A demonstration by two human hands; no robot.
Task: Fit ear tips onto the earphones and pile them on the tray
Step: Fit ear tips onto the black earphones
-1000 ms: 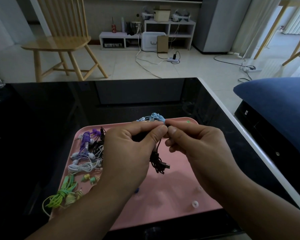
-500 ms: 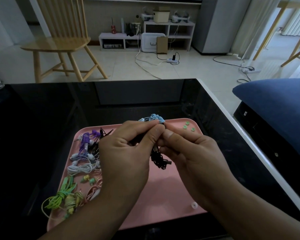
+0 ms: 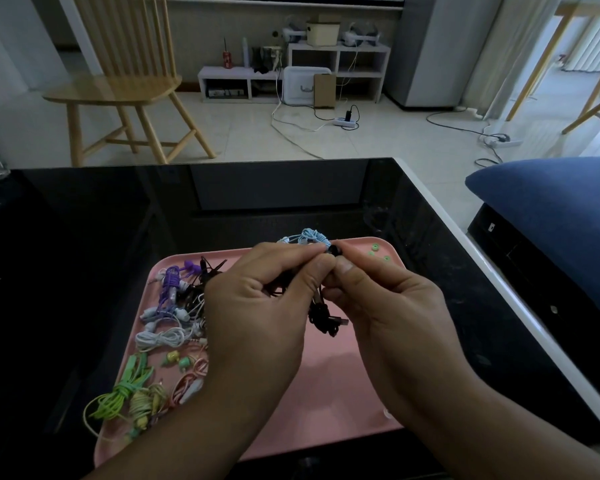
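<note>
- Nearest: white tip (image 3: 388, 413) loose on tray (image 3: 326, 393) at 5 o'clock, near the edge; could roll off if nudged by a wrist.
- Higher up: left hand (image 3: 257, 306) pinching black earphone (image 3: 323, 315), right hand (image 3: 385, 299) pinching black tip (image 3: 334, 251) against the bud; tip could pop free from slanted pressure.
- Dangling cord and plug could snag the pile (image 3: 174, 317) at 9 o'clock.
- Farthest: green tips (image 3: 374, 248) at 1 o'clock, blue earphone (image 3: 309, 236) at 12, on the rim; could slip off.
</note>
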